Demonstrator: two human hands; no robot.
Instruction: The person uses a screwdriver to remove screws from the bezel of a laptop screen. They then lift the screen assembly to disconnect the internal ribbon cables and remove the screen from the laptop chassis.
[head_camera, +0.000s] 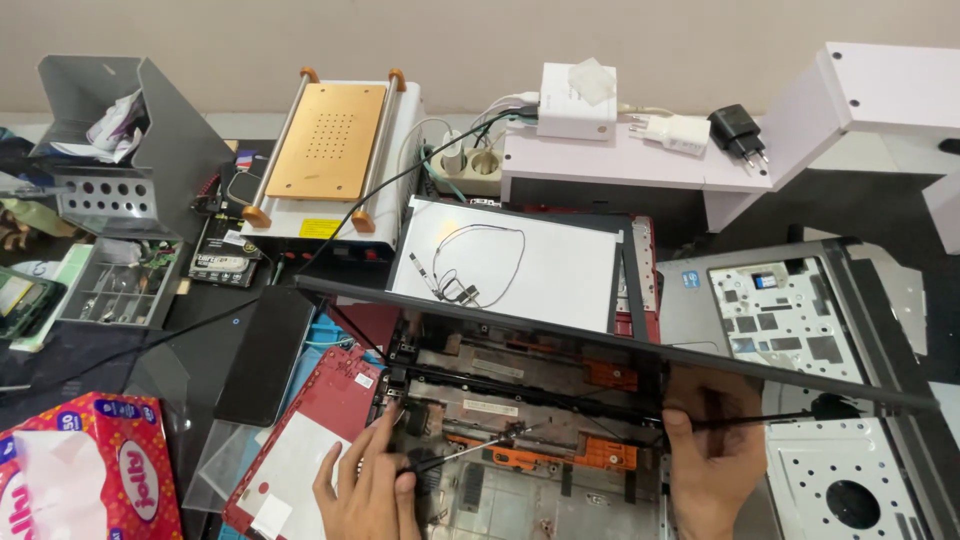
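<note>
Nearest the camera, the left hand (365, 490) is closed around a screwdriver (462, 452) whose tip rests on the opened laptop base (520, 400) at desk centre. The right hand (712, 455) grips the screen frame (610, 345) from below. The frame is best held steady while the driver is kept square to the screw.

Opened-up red laptop (520, 400) is sitting bottom center, guts showing, while a thin black-handled screwdriver (455, 455) is lying slanted across its lower left.

Matt grey plastic palmrest cover (800, 320); glossy cardboard tissue box (90, 470); seemingly brushed copper-coloured metal plate (325, 140).
</note>
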